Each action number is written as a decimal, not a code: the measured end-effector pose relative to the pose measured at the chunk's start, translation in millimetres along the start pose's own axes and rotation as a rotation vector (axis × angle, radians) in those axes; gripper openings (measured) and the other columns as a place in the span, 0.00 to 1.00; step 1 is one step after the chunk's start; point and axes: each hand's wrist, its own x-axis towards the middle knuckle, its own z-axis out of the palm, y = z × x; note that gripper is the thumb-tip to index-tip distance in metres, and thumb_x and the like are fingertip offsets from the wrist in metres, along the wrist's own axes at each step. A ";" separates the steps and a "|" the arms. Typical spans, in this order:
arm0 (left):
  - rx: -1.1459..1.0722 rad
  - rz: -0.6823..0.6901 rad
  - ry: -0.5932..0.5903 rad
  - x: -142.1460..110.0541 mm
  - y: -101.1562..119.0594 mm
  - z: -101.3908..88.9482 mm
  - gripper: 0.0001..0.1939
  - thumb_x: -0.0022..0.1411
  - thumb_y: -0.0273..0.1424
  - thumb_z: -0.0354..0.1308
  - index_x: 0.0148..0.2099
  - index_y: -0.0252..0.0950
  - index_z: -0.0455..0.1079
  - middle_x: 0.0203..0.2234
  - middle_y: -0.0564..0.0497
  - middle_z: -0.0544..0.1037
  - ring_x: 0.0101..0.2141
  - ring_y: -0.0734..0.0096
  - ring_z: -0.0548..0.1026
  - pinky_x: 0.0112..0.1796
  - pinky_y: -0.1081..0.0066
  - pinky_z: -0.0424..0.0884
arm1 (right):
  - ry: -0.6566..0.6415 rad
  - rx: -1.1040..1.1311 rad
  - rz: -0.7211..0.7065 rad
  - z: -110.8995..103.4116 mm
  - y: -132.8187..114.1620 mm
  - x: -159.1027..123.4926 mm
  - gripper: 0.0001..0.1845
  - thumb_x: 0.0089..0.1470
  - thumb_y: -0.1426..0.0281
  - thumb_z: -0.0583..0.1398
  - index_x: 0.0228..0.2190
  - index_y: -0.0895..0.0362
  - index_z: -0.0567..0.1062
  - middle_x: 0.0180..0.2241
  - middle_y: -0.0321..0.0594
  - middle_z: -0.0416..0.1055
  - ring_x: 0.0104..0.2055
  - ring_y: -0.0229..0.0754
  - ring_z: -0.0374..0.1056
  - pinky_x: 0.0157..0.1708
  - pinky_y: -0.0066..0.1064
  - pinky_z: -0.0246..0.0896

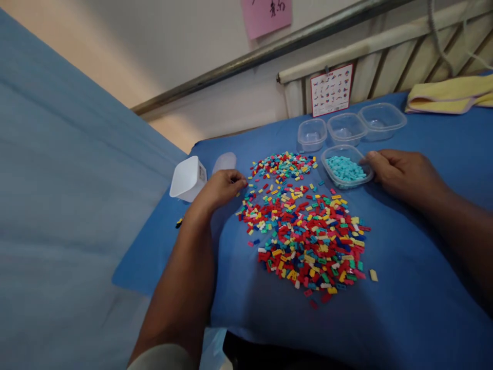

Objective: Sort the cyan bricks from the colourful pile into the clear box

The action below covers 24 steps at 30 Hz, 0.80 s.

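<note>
My right hand (400,172) grips the right rim of a clear plastic container (336,181), thumb and fingers pinched on its edge. Inside lie many small turquoise building bricks (346,168). My left hand (225,186) is at the left edge of the loose bricks, its fingers curled together. A reddish speck shows by its fingertips, too small to tell whether it is held. A large pile of mixed building bricks (311,236), in red, yellow, green, blue and white, spreads between my arms. Behind it lies a smaller mixed pile (285,165).
Three clear containers (346,128) stand at the back. A white tub (188,179) and a translucent lid (224,162) are at the left. A yellow cloth (447,96) lies back right. A picture card (331,90) hangs by the radiator (370,51).
</note>
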 end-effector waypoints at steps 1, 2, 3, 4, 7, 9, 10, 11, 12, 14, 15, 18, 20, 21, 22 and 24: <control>-0.003 -0.011 -0.021 -6.4 -5.8 3.2 0.15 0.65 0.41 0.61 0.42 0.36 0.82 0.33 0.48 0.84 0.32 0.64 0.77 0.35 0.66 0.70 | 0.000 0.006 0.030 0.0 -0.8 -0.8 0.25 0.66 0.50 0.55 0.26 0.52 0.76 0.25 0.41 0.75 0.31 0.48 0.71 0.34 0.38 0.58; -0.001 -0.011 -0.037 -11.4 -9.9 6.6 0.15 0.66 0.42 0.60 0.42 0.37 0.82 0.34 0.48 0.85 0.34 0.63 0.78 0.36 0.65 0.71 | -0.008 0.012 0.058 0.0 -1.8 -1.6 0.25 0.65 0.50 0.55 0.28 0.52 0.79 0.26 0.41 0.77 0.32 0.49 0.72 0.35 0.39 0.60; 0.005 -0.005 -0.044 -15.3 -12.7 9.7 0.15 0.67 0.41 0.60 0.43 0.37 0.82 0.35 0.48 0.85 0.35 0.63 0.79 0.36 0.65 0.71 | -0.017 0.010 0.077 0.0 -2.8 -2.2 0.24 0.65 0.50 0.55 0.30 0.53 0.80 0.27 0.41 0.77 0.34 0.50 0.73 0.36 0.39 0.61; 0.013 0.003 -0.042 -18.1 -14.2 12.2 0.15 0.67 0.41 0.60 0.44 0.37 0.82 0.36 0.48 0.86 0.35 0.62 0.79 0.36 0.65 0.71 | -0.018 0.002 0.084 0.0 -3.8 -2.8 0.24 0.64 0.50 0.55 0.31 0.53 0.81 0.27 0.41 0.78 0.34 0.51 0.74 0.37 0.40 0.62; 0.054 0.037 -0.025 -21.1 -14.4 16.8 0.13 0.68 0.37 0.59 0.46 0.38 0.83 0.38 0.48 0.86 0.36 0.62 0.80 0.36 0.64 0.70 | -0.006 -0.024 0.118 -0.4 -6.0 -3.6 0.25 0.62 0.50 0.55 0.33 0.53 0.85 0.29 0.43 0.79 0.36 0.52 0.75 0.38 0.41 0.64; 0.116 0.044 -0.014 -20.8 -12.4 18.7 0.12 0.68 0.36 0.59 0.45 0.37 0.83 0.39 0.46 0.86 0.36 0.61 0.80 0.37 0.64 0.70 | -0.002 -0.034 0.160 -0.8 -6.2 -3.6 0.26 0.61 0.50 0.56 0.36 0.52 0.87 0.30 0.44 0.80 0.37 0.54 0.76 0.39 0.43 0.66; 0.149 0.036 -0.010 -20.8 -10.8 19.7 0.12 0.69 0.35 0.59 0.43 0.37 0.83 0.38 0.46 0.86 0.35 0.61 0.79 0.37 0.63 0.70 | -0.005 -0.040 0.170 -1.0 -5.8 -3.5 0.26 0.61 0.50 0.56 0.38 0.52 0.87 0.31 0.44 0.81 0.37 0.55 0.77 0.40 0.43 0.67; 0.176 0.024 -0.004 -21.1 -8.8 20.8 0.12 0.70 0.35 0.59 0.42 0.37 0.82 0.37 0.45 0.85 0.34 0.61 0.78 0.36 0.63 0.69 | -0.005 -0.048 0.172 -1.1 -5.0 -3.4 0.25 0.61 0.50 0.56 0.39 0.52 0.88 0.32 0.45 0.82 0.39 0.56 0.77 0.41 0.44 0.68; 0.191 0.016 -0.001 -22.0 -6.2 22.1 0.12 0.70 0.35 0.58 0.41 0.36 0.81 0.35 0.45 0.84 0.33 0.62 0.77 0.36 0.63 0.68 | -0.001 -0.055 0.168 -1.1 -3.9 -3.3 0.25 0.61 0.51 0.56 0.39 0.51 0.88 0.33 0.45 0.83 0.40 0.57 0.78 0.42 0.45 0.68; 0.146 0.022 -0.014 -25.5 0.7 24.4 0.12 0.72 0.35 0.58 0.39 0.37 0.80 0.32 0.46 0.83 0.30 0.64 0.75 0.33 0.63 0.65 | 0.008 -0.061 0.149 -0.7 -1.5 -3.2 0.24 0.62 0.51 0.56 0.39 0.50 0.88 0.36 0.46 0.85 0.42 0.59 0.80 0.43 0.47 0.69; 0.071 0.037 -0.037 -27.9 4.6 25.3 0.12 0.72 0.36 0.58 0.39 0.37 0.79 0.30 0.48 0.82 0.29 0.65 0.75 0.32 0.63 0.64 | 0.010 -0.062 0.142 -0.4 -0.4 -3.1 0.24 0.62 0.51 0.56 0.39 0.49 0.88 0.36 0.46 0.85 0.42 0.60 0.80 0.43 0.48 0.70; -0.261 0.084 -0.172 -33.7 14.2 27.2 0.15 0.73 0.43 0.60 0.42 0.37 0.78 0.28 0.51 0.79 0.27 0.68 0.73 0.30 0.66 0.66 | 0.014 -0.063 0.149 0.2 0.8 -3.2 0.23 0.62 0.50 0.56 0.37 0.48 0.88 0.35 0.46 0.85 0.43 0.62 0.81 0.44 0.50 0.70; -0.360 0.105 -0.148 -33.0 14.1 28.9 0.17 0.73 0.45 0.60 0.44 0.37 0.78 0.29 0.51 0.79 0.28 0.69 0.74 0.32 0.66 0.69 | 0.025 -0.068 0.156 0.2 0.4 -3.4 0.23 0.61 0.50 0.56 0.36 0.48 0.88 0.35 0.46 0.85 0.43 0.62 0.81 0.44 0.50 0.70; -0.338 0.113 -0.065 -30.8 11.4 30.5 0.16 0.73 0.45 0.60 0.44 0.37 0.79 0.31 0.50 0.81 0.30 0.68 0.76 0.34 0.65 0.72 | 0.026 -0.072 0.151 0.1 0.1 -3.5 0.24 0.61 0.50 0.56 0.37 0.48 0.88 0.35 0.46 0.85 0.42 0.61 0.81 0.43 0.50 0.70; -0.281 0.120 0.053 -27.4 7.1 32.7 0.16 0.73 0.43 0.60 0.46 0.36 0.80 0.35 0.48 0.83 0.34 0.65 0.78 0.38 0.64 0.75 | 0.022 -0.079 0.142 0.0 0.1 -3.6 0.24 0.61 0.50 0.56 0.37 0.49 0.88 0.34 0.46 0.85 0.42 0.61 0.80 0.43 0.50 0.70; -0.132 0.143 0.279 -18.4 -3.9 39.1 0.19 0.74 0.42 0.58 0.55 0.36 0.81 0.49 0.42 0.85 0.48 0.59 0.82 0.52 0.58 0.78 | 0.013 -0.085 0.123 -0.2 0.2 -3.7 0.25 0.63 0.49 0.56 0.38 0.48 0.88 0.34 0.46 0.85 0.42 0.61 0.80 0.42 0.50 0.70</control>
